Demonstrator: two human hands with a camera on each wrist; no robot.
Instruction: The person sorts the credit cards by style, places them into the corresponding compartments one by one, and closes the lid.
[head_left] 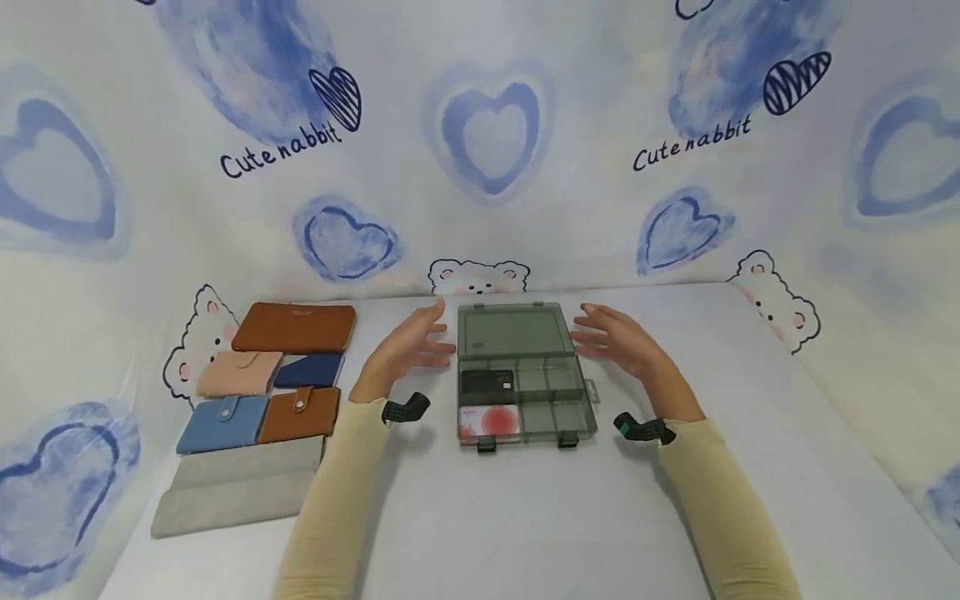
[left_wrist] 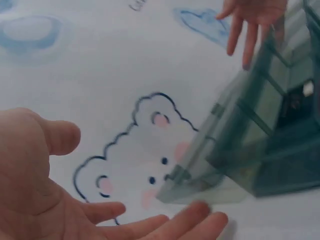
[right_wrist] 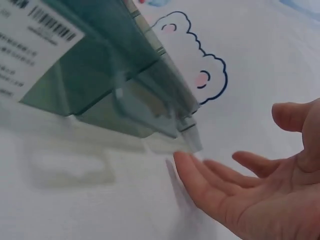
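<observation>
A green see-through plastic compartment box [head_left: 551, 379] lies on the table with its lid [head_left: 513, 331] laid back. In its left compartments are a black VIP card [head_left: 480, 385] and a white card with a red circle [head_left: 491, 421]. My left hand [head_left: 412, 340] is beside the box's left side, fingers extended toward it and thumb apart. On the opposite side my right hand [head_left: 617, 340] mirrors it, palm facing the box. Neither hand holds anything. The right wrist view shows a barcode label [right_wrist: 40, 37] on the box and fingertips [right_wrist: 182, 162] close to its lid corner.
Left on the table lie a long brown wallet [head_left: 294, 327], a pink wallet [head_left: 238, 373], a dark blue card holder [head_left: 309, 372], a blue snap wallet [head_left: 222, 423], a brown snap wallet [head_left: 300, 415] and a grey folded case [head_left: 238, 486]. A printed cloth [head_left: 585, 217] hangs behind.
</observation>
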